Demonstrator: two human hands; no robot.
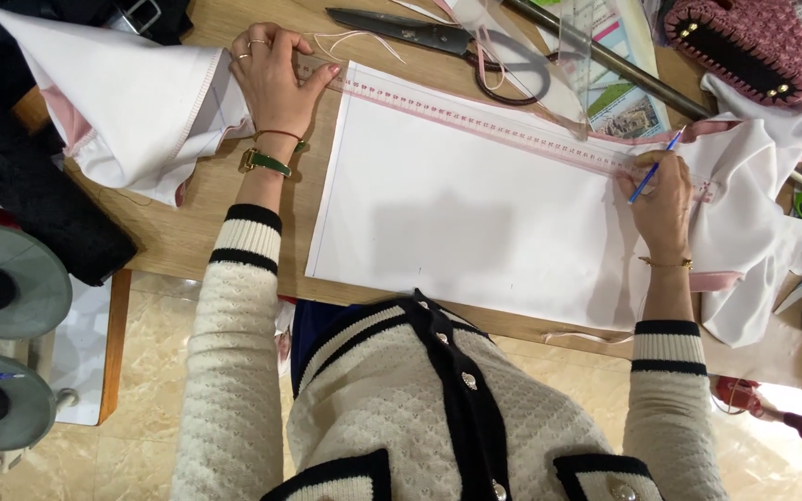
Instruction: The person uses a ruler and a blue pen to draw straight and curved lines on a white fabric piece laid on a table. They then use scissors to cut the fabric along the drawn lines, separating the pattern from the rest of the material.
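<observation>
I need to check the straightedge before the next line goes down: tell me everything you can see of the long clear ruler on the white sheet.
The ruler is a long, clear plastic strip with pink markings, lying flat along the far edge of the white sheet, slanting across the table. The left hand presses one end down; the right hand, holding a blue pen, rests at the other end. Its far end lies over white fabric.

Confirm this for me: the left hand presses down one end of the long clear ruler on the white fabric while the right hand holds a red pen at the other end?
Not quite. In the head view the right hand holds a blue pen, not a red one. The left hand does press the ruler on the white fabric.
</observation>
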